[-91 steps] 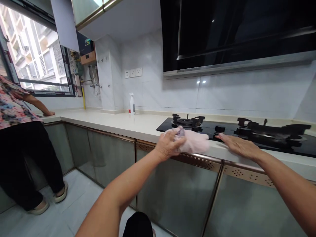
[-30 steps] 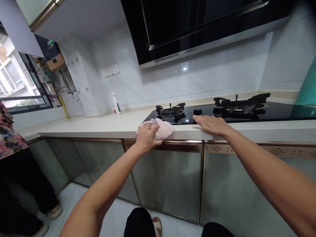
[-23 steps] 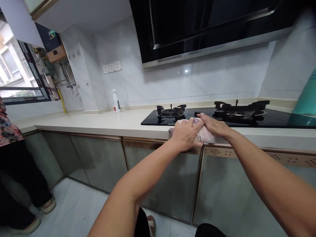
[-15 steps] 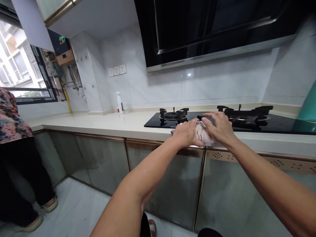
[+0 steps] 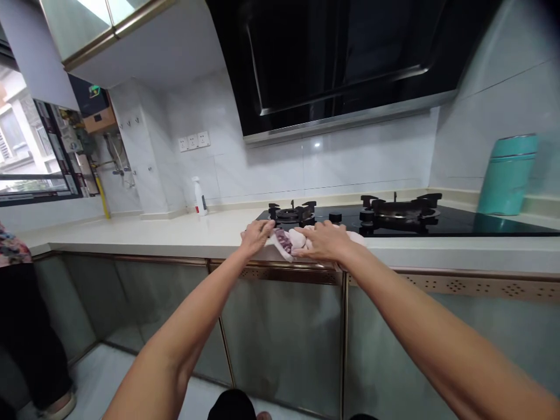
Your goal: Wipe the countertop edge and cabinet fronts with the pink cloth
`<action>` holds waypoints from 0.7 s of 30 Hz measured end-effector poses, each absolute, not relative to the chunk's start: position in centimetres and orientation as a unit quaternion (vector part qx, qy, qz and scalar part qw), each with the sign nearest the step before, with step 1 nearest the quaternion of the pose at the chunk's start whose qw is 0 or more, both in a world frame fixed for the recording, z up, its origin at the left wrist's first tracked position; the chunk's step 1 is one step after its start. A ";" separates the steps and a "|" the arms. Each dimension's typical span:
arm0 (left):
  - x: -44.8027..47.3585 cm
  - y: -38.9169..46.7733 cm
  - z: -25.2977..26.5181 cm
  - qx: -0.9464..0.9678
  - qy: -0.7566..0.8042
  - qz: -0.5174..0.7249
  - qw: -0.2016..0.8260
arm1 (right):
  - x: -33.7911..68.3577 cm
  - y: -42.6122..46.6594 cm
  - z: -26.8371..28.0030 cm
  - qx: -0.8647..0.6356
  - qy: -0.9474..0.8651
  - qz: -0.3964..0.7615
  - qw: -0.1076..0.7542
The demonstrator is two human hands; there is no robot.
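A pale pink and white cloth (image 5: 284, 239) with a dark purple patterned part lies bunched along the front edge of the countertop, before the glass cooktop (image 5: 350, 228). At the cloth's left end, the fingers of my left hand (image 5: 256, 235) are close together on its edge. My right hand (image 5: 326, 240) rests over the middle of the cloth, its fingers reaching left across it and covering part of it. Some cloth shows beyond the right hand. Behind the hands stand two black control knobs (image 5: 366, 218).
Pan supports top the left burner (image 5: 292, 213) and right burner (image 5: 400, 211). A teal canister (image 5: 507, 175) stands at the back right, a white spray bottle (image 5: 200, 197) at the back left. The black range hood (image 5: 341, 64) hangs overhead. Another person (image 5: 26, 326) stands at far left.
My hands have moved apart; the cloth between them is more spread out. The view has shifted right, bringing the whole teal canister into sight.
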State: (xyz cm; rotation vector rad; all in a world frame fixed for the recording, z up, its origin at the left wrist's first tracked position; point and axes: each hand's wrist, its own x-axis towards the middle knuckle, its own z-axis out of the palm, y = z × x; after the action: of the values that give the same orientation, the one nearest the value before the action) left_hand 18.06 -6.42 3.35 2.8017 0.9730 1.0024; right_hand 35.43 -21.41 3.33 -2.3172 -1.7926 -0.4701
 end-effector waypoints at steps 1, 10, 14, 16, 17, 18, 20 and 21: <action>17.9 -6.1 3.4 0.892 0.323 0.317 -0.001 | 34.7 -20.8 3.6 -0.777 -0.604 -0.156 0.083; 20.5 -5.6 3.9 0.893 0.363 0.255 -0.078 | 36.9 -19.9 3.6 -0.769 -0.598 -0.157 0.161; 20.3 -5.4 4.1 0.894 0.356 0.254 -0.093 | 42.5 -23.5 3.1 -0.799 -0.551 -0.128 0.204; 20.2 -5.3 4.3 0.899 0.351 0.247 -0.093 | 46.0 -26.2 2.5 -0.821 -0.511 -0.122 0.222; 20.1 -5.2 4.3 0.901 0.346 0.244 -0.092 | 47.9 -27.6 2.2 -0.834 -0.489 -0.125 0.224; 20.1 -5.1 4.4 0.904 0.341 0.240 -0.091 | 49.7 -28.9 1.8 -0.846 -0.465 -0.133 0.225; 20.0 -4.9 4.3 0.908 0.330 0.242 -0.091 | 53.0 -31.1 1.2 -0.850 -0.432 -0.172 0.248; 20.0 -4.8 4.2 0.909 0.324 0.247 -0.091 | 54.2 -31.9 1.0 -0.843 -0.423 -0.197 0.268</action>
State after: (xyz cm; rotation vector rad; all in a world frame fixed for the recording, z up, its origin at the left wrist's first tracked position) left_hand 19.97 -4.83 4.20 3.0336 1.0811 0.8254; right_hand 54.23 -31.91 1.00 -2.2729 -1.1413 -0.5311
